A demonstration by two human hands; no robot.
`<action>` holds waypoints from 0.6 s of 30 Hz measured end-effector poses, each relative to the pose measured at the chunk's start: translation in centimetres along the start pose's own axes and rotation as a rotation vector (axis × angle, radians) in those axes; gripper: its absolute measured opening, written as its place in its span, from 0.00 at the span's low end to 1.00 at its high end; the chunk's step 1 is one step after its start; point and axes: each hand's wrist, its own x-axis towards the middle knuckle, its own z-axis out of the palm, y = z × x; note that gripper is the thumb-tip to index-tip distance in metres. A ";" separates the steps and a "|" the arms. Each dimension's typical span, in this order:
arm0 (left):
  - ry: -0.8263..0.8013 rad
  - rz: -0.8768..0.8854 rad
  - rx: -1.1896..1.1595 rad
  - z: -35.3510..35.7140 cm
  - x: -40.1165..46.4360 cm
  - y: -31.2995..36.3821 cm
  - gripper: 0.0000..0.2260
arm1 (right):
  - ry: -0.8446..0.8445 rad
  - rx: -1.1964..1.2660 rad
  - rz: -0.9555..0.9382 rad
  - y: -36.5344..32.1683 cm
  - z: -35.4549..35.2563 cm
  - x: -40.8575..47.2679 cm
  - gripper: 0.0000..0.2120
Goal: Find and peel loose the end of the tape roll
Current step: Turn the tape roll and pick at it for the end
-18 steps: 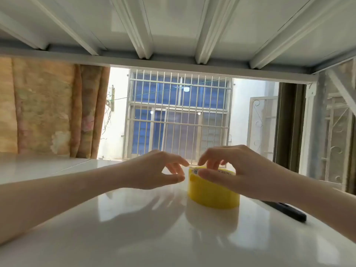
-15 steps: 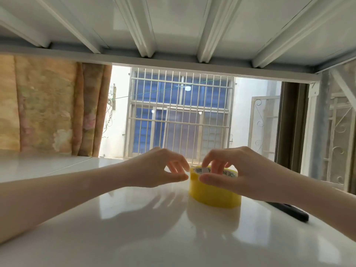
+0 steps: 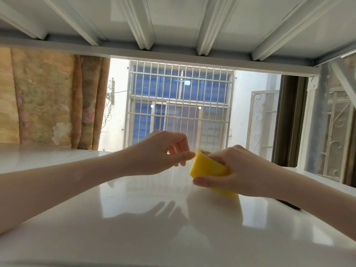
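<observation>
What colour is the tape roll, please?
Yellow; the tape roll shows in the head view, held in the right hand.

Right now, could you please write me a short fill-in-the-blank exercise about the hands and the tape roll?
1. The tape roll is coloured ____.
2. The ____ hand grips the roll, tilted on the white table.
3. The left hand touches the roll's upper edge with its ____.
Missing words: yellow; right; fingertips.

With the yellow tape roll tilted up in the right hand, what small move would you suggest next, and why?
Probably run the left hand's fingertips along the tape roll's outer face to feel for the end: the right hand holds it tilted, and no loose flap shows yet.
</observation>
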 end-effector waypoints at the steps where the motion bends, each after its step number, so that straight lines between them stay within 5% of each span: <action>1: 0.001 -0.009 -0.015 0.0 0.0 0.2 0.07 | 0.011 0.035 0.006 -0.1 0.0 0.0 0.21; 7: -0.088 -0.089 -0.014 -0.6 -0.6 0.6 0.18 | -0.049 0.263 0.000 -0.8 -0.4 -0.6 0.07; 18: -0.227 0.051 -0.023 -1.1 -1.2 1.5 0.16 | -0.046 0.114 -0.194 -1.0 -0.9 -1.4 0.11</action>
